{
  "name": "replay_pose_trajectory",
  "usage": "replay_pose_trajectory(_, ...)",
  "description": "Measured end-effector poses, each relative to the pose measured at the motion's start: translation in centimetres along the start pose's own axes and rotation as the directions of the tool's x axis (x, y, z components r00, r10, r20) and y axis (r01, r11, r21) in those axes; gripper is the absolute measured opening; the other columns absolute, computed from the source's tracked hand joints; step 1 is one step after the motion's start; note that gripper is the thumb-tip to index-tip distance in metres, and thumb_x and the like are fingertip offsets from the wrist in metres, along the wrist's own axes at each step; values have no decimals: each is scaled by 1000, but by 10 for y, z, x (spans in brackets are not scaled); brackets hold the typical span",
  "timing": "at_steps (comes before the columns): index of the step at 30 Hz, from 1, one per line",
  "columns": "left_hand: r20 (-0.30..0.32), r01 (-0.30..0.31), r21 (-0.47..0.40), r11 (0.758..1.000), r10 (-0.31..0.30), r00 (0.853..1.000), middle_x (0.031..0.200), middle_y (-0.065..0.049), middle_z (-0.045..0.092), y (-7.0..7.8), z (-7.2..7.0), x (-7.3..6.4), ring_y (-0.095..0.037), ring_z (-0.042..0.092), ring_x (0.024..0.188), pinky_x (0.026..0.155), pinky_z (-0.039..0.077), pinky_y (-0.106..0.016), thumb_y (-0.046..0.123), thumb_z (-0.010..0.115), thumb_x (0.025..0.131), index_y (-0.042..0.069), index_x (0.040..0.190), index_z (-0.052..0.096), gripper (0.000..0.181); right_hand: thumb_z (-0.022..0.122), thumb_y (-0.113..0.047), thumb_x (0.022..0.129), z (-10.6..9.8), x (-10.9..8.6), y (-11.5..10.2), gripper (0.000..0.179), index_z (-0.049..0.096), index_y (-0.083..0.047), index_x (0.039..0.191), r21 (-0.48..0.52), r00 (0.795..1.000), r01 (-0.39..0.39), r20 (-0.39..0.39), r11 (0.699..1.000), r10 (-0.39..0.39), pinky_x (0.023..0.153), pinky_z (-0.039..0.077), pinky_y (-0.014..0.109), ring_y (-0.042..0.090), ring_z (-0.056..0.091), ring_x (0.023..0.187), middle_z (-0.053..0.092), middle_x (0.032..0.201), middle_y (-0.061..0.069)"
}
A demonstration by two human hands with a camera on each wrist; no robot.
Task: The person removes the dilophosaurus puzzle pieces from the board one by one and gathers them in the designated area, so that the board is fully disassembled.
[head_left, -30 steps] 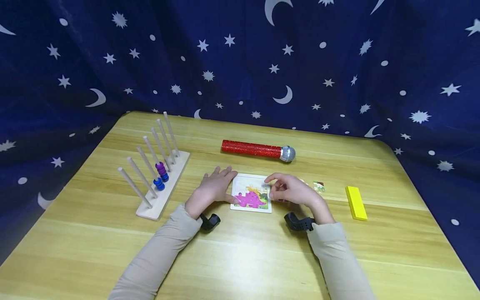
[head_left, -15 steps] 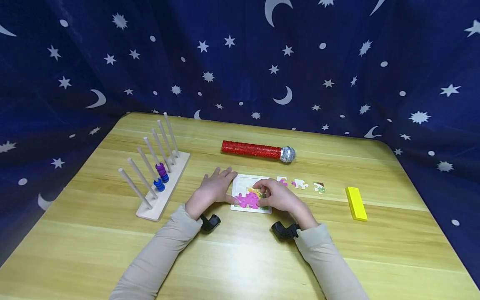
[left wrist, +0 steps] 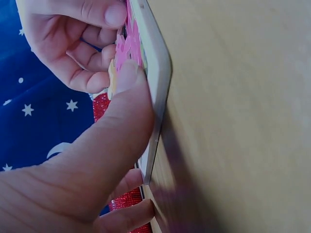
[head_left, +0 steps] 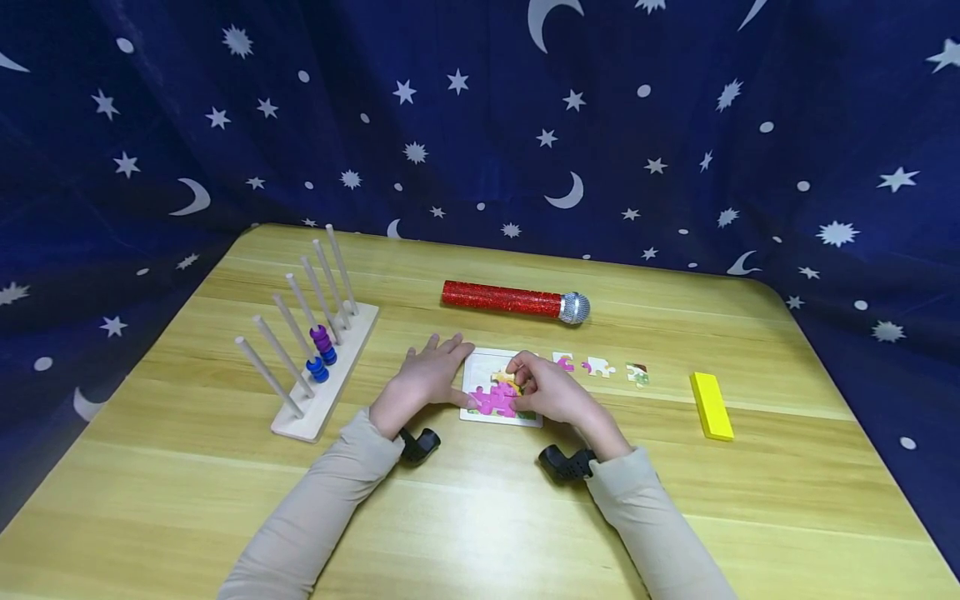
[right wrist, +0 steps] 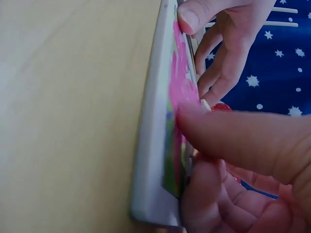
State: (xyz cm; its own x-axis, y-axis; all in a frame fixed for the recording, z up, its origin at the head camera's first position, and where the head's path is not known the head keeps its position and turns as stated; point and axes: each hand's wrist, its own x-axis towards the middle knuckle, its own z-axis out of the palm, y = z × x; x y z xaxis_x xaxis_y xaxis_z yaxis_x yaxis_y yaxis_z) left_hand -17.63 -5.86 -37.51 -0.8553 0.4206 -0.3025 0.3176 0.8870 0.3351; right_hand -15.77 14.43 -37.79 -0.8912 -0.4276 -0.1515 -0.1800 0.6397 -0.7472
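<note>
A small jigsaw puzzle with a pink dinosaur sits in a white tray (head_left: pixel 480 357) in the head view. My left hand (head_left: pixel 429 375) is spread along the tray's left side, its fingers nearly straight and its thumb (left wrist: pixel 127 77) resting on the pink pieces (left wrist: pixel 131 48). Over the right half of the puzzle, my right hand (head_left: pixel 551 389) has curled fingers. Its thumb (right wrist: pixel 199 126) presses on the pink picture while the fingertips pinch at a jigsaw piece, mostly hidden by the hand. A yellow-orange piece (head_left: pixel 505 377) shows beside the right fingertips.
Loose jigsaw pieces lie right of the tray: a pink one (head_left: pixel 563 362), a white one (head_left: pixel 599 367) and a green-brown one (head_left: pixel 637 374). Behind lies a red toy microphone (head_left: pixel 502 298). A pegged stand (head_left: pixel 322 400) with rings is left, a yellow block (head_left: pixel 712 406) right.
My right hand has moved left from the tray's right edge onto the puzzle, uncovering the loose pieces behind it. It has barely shifted over the last half second. My left hand has stayed put.
</note>
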Motion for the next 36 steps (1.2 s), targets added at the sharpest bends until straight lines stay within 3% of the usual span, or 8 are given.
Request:
replay_pose_trajectory(15,0,0,-1,1000,0,1000,149,-10,17,0,0,0,-40,11,132,99,15,-62,48,72,70,15,143,27,92,70,2,74,6,-1,-5,30,50,-2,97,-176,997,30,-71,984,-43,63,44,29,15,50,68,52,81,5)
replay_pose_trajectory(18,2,4,-2,1000,-4,1000,149,-10,17,0,0,0,-40,11,132,99,15,-62,48,72,70,15,143,27,92,68,2,75,6,-1,-5,30,50,-2,98,-180,995,53,-68,982,-66,61,44,28,14,50,65,54,78,2)
replay_pose_trajectory(21,3,4,-2,1000,-4,1000,149,-10,17,0,-1,-1,-40,10,133,99,15,-62,48,72,70,15,143,27,92,66,3,78,3,-1,-4,28,50,0,100,-101,998,45,-43,994,-50,58,44,27,13,49,63,55,75,2)
replay_pose_trajectory(28,7,2,-4,1000,-2,1000,149,-9,16,1,-1,0,-39,9,133,100,14,-62,48,72,70,15,144,26,93,64,1,78,-37,-18,10,33,49,7,107,114,999,-27,-15,993,29,56,47,29,18,53,68,57,84,11)
replay_pose_trajectory(32,2,-3,-9,1000,3,1000,149,-10,16,0,1,1,-40,10,133,100,14,-62,49,72,70,15,143,27,93,64,2,78,-66,-41,32,36,46,10,110,139,995,-95,-10,986,97,57,47,29,18,53,70,57,86,14)
replay_pose_trajectory(36,-3,-7,-12,1000,7,1000,149,-10,16,-1,1,1,-40,10,133,100,14,-62,48,72,70,14,143,27,93,63,1,80,-80,-60,50,36,45,11,110,117,985,-166,-24,979,170,56,44,27,17,50,68,56,85,13)
